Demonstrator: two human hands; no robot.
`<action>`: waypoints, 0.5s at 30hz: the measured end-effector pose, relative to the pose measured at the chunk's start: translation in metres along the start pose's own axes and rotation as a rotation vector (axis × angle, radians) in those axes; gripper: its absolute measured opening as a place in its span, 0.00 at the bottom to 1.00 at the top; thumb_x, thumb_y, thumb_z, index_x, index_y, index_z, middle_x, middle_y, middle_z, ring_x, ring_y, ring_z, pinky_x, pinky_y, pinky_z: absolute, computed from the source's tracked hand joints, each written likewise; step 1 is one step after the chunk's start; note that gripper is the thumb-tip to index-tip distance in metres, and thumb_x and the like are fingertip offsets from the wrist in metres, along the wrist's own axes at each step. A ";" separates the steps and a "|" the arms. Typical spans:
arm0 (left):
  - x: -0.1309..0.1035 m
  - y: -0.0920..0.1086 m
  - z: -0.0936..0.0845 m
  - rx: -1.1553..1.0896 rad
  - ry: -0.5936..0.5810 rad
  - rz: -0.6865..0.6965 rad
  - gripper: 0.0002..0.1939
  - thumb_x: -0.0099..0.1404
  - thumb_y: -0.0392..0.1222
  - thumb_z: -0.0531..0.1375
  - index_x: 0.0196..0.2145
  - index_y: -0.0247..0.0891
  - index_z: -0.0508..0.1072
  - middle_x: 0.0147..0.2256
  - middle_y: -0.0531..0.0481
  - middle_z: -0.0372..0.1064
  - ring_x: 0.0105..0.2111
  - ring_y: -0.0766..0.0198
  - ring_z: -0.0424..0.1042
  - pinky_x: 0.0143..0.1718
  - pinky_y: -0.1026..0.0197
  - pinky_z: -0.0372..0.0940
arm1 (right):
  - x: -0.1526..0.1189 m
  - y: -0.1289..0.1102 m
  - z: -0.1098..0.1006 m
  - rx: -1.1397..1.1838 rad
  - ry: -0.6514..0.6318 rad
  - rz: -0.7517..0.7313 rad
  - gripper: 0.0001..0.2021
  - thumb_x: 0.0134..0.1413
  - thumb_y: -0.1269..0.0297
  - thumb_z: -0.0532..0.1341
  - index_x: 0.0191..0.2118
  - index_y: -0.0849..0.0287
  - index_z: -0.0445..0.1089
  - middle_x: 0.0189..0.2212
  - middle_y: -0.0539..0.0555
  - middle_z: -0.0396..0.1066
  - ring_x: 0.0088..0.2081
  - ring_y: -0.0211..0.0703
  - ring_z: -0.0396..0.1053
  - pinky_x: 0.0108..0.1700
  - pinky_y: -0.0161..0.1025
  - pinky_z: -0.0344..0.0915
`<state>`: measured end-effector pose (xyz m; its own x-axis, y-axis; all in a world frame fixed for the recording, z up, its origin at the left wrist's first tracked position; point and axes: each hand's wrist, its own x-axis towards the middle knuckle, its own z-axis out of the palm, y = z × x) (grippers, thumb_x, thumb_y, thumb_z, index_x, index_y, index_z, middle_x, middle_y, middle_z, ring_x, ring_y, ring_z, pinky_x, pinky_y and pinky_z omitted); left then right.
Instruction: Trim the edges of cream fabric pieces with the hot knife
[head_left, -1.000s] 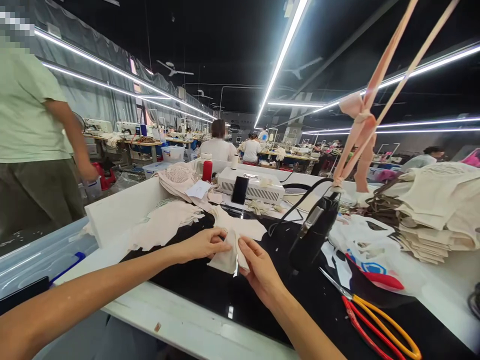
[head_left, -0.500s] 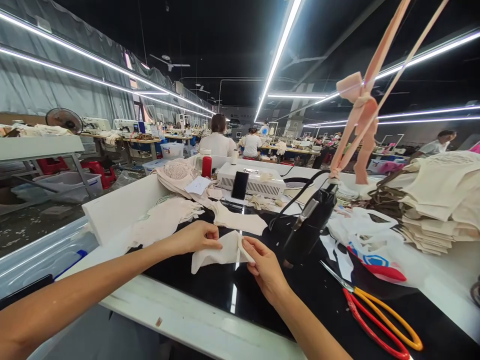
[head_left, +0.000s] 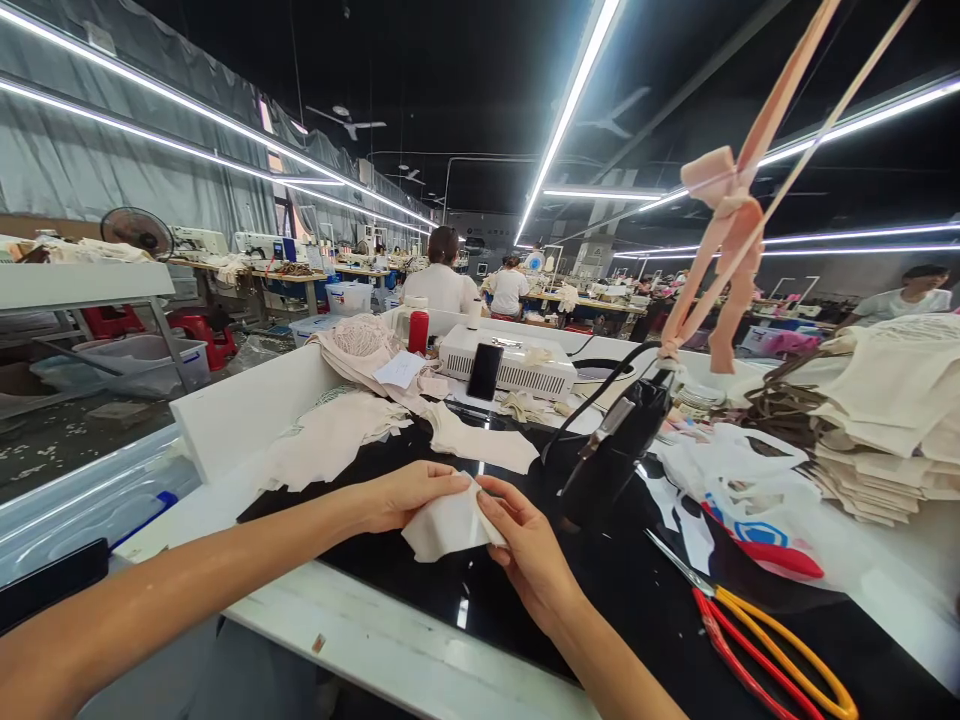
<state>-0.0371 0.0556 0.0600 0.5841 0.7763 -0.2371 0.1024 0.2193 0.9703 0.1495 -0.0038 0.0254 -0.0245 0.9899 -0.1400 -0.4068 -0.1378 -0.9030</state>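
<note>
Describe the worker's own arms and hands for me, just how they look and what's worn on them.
Left hand and right hand: both bare, with no gloves. No sleeve shows on either forearm, and no watch, bracelet or ring can be seen.

Blk phone [head_left: 485, 372] upright by vented wht box [head_left: 517, 366]; plastic bag [head_left: 724, 470] on desk [head_left: 412, 655], R side; fan [head_left: 137, 234] far L.

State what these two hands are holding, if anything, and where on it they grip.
A cream fabric piece: the left hand pinches its upper edge, the right hand its right edge.
</note>
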 end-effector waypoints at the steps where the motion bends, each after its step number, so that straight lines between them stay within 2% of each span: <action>1: 0.000 0.000 -0.001 -0.010 0.007 0.003 0.28 0.53 0.63 0.74 0.36 0.36 0.75 0.30 0.51 0.72 0.29 0.64 0.70 0.30 0.64 0.63 | -0.001 0.001 -0.001 0.012 0.014 0.019 0.28 0.35 0.48 0.81 0.44 0.53 0.80 0.27 0.46 0.66 0.24 0.28 0.56 0.18 0.26 0.48; 6: -0.005 0.006 -0.008 -0.042 0.019 0.007 0.26 0.52 0.59 0.76 0.38 0.37 0.77 0.33 0.51 0.75 0.30 0.64 0.72 0.32 0.63 0.65 | -0.010 -0.001 -0.004 0.082 0.042 0.141 0.27 0.38 0.41 0.79 0.40 0.55 0.78 0.30 0.49 0.69 0.25 0.29 0.62 0.19 0.24 0.52; 10: -0.008 0.009 -0.010 -0.048 0.014 0.006 0.27 0.52 0.60 0.76 0.39 0.37 0.78 0.34 0.48 0.77 0.32 0.62 0.73 0.33 0.62 0.66 | -0.021 0.000 0.000 0.125 -0.036 0.290 0.29 0.43 0.36 0.75 0.38 0.58 0.78 0.34 0.52 0.72 0.27 0.29 0.63 0.20 0.24 0.52; 12: -0.008 0.010 -0.009 -0.045 0.007 0.003 0.28 0.51 0.61 0.76 0.39 0.37 0.78 0.35 0.48 0.77 0.32 0.61 0.73 0.34 0.62 0.66 | -0.023 0.002 0.003 0.098 -0.088 0.289 0.29 0.42 0.36 0.75 0.39 0.57 0.79 0.35 0.51 0.73 0.28 0.30 0.63 0.21 0.24 0.52; 15: -0.009 0.012 -0.008 -0.033 0.010 0.009 0.30 0.50 0.63 0.76 0.39 0.37 0.78 0.36 0.48 0.77 0.33 0.62 0.73 0.35 0.62 0.66 | -0.023 0.006 0.005 0.012 -0.118 0.204 0.27 0.35 0.41 0.80 0.33 0.60 0.79 0.32 0.51 0.71 0.28 0.30 0.60 0.22 0.25 0.52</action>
<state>-0.0479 0.0557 0.0734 0.5767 0.7843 -0.2288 0.0699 0.2316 0.9703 0.1433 -0.0269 0.0247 -0.2133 0.9389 -0.2702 -0.3932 -0.3357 -0.8560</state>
